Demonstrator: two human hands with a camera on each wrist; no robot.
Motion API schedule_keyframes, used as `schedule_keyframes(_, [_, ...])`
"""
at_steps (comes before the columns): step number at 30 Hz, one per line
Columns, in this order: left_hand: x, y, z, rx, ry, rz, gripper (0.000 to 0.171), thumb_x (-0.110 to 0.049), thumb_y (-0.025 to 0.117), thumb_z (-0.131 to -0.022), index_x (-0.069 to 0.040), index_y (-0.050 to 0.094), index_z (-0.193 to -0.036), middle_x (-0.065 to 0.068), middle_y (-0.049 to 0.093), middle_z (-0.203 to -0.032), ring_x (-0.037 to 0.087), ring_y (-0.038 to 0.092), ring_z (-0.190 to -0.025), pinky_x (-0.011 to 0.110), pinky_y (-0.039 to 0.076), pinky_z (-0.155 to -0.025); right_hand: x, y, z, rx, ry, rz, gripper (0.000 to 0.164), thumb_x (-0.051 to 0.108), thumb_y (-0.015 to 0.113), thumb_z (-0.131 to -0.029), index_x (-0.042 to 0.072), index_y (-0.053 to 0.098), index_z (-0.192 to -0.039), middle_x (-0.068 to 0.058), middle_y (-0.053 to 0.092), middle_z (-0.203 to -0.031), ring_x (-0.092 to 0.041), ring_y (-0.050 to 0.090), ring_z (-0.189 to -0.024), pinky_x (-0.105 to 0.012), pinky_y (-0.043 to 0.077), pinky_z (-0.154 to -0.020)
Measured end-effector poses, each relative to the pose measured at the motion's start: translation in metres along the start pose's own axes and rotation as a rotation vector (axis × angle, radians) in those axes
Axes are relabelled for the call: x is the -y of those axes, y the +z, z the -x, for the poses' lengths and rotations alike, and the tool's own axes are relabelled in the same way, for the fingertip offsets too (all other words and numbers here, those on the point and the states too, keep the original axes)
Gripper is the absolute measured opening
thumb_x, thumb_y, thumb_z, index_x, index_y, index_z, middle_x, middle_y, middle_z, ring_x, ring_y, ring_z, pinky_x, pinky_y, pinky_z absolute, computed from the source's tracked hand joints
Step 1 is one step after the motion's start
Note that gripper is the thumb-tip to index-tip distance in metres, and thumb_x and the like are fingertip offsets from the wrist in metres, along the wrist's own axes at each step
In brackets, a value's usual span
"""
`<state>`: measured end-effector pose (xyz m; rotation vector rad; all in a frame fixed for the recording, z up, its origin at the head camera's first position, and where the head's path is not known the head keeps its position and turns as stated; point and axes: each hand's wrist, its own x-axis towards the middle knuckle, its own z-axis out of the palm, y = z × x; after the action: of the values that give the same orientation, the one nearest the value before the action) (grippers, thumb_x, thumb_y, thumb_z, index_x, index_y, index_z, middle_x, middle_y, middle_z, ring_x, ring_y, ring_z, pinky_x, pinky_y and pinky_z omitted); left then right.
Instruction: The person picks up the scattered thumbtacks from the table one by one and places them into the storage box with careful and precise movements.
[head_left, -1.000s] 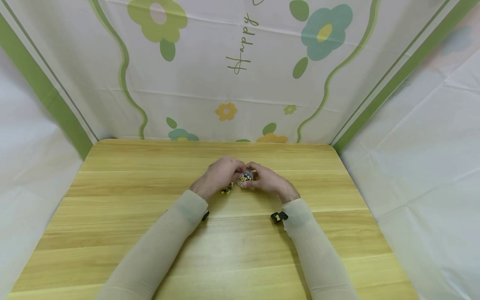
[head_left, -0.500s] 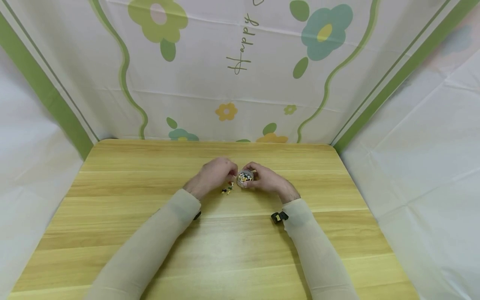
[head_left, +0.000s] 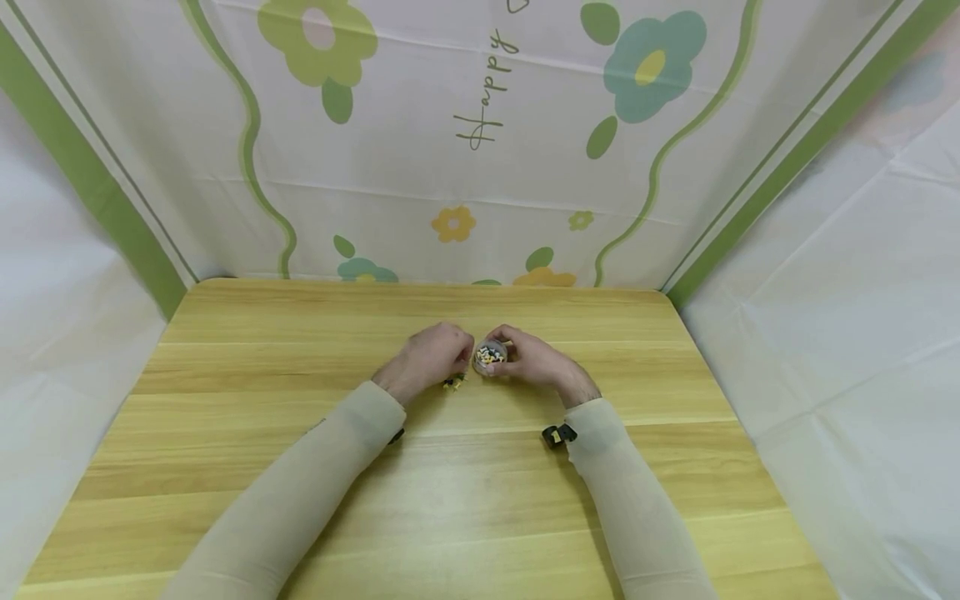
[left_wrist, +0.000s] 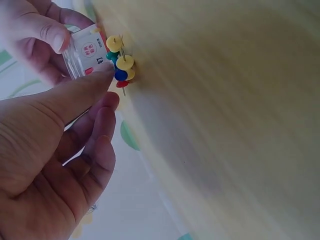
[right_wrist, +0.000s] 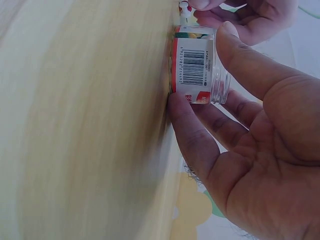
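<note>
My right hand (head_left: 536, 358) grips a small clear jar (right_wrist: 195, 62) by its sides, thumb near the threaded rim and fingers around the other side. The jar has a printed label with a barcode and stands uncapped, with many coloured push pins (head_left: 490, 356) inside. My left hand (head_left: 438, 354) is low over the table just left of the jar, thumb and index finger close together. Its fingertips are right at a small group of loose push pins (left_wrist: 125, 62) in yellow, green, blue and red. A white push pin (right_wrist: 184, 9) shows beside those fingertips in the right wrist view.
The wooden table (head_left: 465, 492) has its far edge against a white cloth backdrop (head_left: 420, 150) printed with flowers and green lines. White cloth walls (head_left: 862, 333) rise on both sides. A black wrist camera (head_left: 558, 434) hangs by the right sleeve.
My left hand has moved left from over the jar's mouth, then slightly down to the loose pins, now covering some of them. The right hand and jar have stayed in place.
</note>
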<state>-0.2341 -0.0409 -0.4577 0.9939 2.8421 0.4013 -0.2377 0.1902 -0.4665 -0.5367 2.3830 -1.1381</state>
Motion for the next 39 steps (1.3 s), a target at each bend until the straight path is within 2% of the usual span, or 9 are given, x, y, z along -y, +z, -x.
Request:
schedule_keyframes(15, [0.001, 0.001, -0.001, 0.004, 0.003, -0.035, 0.006, -0.016, 0.077, -0.094, -0.012, 0.073, -0.090, -0.003, 0.066, -0.085, 0.012, 0.060, -0.079, 0.030, 0.054, -0.070, -0.002, 0.000, -0.002, -0.001, 0.001, 0.022, 0.051, 0.019, 0.078, -0.092, 0.011, 0.055, -0.137, -0.008, 0.059, -0.135, -0.027, 0.058, -0.129, -0.041, 0.050, -0.104])
schedule_keyframes(26, [0.003, 0.002, -0.001, 0.010, 0.005, -0.032, 0.004, -0.011, 0.073, -0.094, -0.012, 0.075, -0.091, -0.002, 0.068, -0.087, 0.013, 0.061, -0.080, 0.030, 0.055, -0.072, -0.001, 0.000, -0.001, 0.004, -0.005, 0.000, 0.052, 0.019, 0.078, -0.092, 0.010, 0.056, -0.137, -0.011, 0.059, -0.136, -0.031, 0.057, -0.129, -0.045, 0.049, -0.105])
schedule_keyframes(39, [0.007, -0.011, 0.003, 0.009, -0.032, 0.079, 0.012, -0.015, 0.063, -0.101, -0.014, 0.074, -0.102, -0.004, 0.068, -0.094, 0.013, 0.061, -0.084, 0.032, 0.054, -0.074, -0.002, 0.000, -0.001, -0.006, 0.012, 0.027, 0.051, 0.019, 0.078, -0.093, 0.012, 0.055, -0.138, -0.006, 0.059, -0.135, -0.027, 0.056, -0.130, -0.041, 0.049, -0.105])
